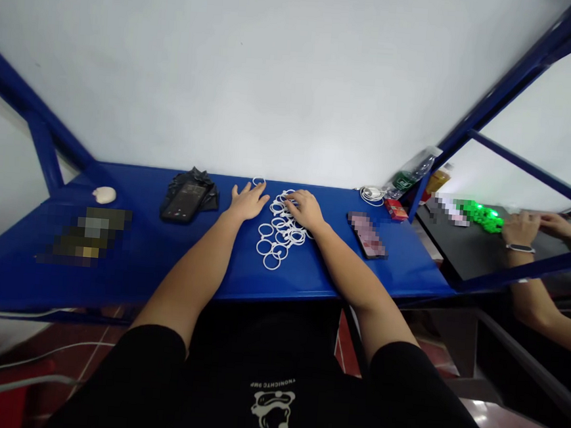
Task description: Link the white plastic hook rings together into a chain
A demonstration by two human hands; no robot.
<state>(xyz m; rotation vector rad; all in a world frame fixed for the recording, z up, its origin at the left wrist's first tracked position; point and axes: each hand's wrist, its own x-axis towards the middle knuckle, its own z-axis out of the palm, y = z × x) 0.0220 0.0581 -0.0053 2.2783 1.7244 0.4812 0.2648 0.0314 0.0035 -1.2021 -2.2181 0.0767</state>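
Observation:
A heap of several white rings (280, 233) lies spread on the blue table (310, 275) in front of me. My left hand (248, 201) rests flat on the table at the heap's left edge, fingers stretched out, with one ring (259, 181) just past its fingertips. My right hand (304, 209) lies on top of the far part of the heap, fingers curled down onto the rings. Whether those fingers pinch a ring is hidden.
A dark phone (184, 201) on a black bag lies left of my hands, a small white object (104, 194) further left. A phone (367, 234), coiled white cable (372, 194), red box (395, 209) and bottles (410, 173) stand right. Another person's hands (536, 227) work at the neighbouring bench.

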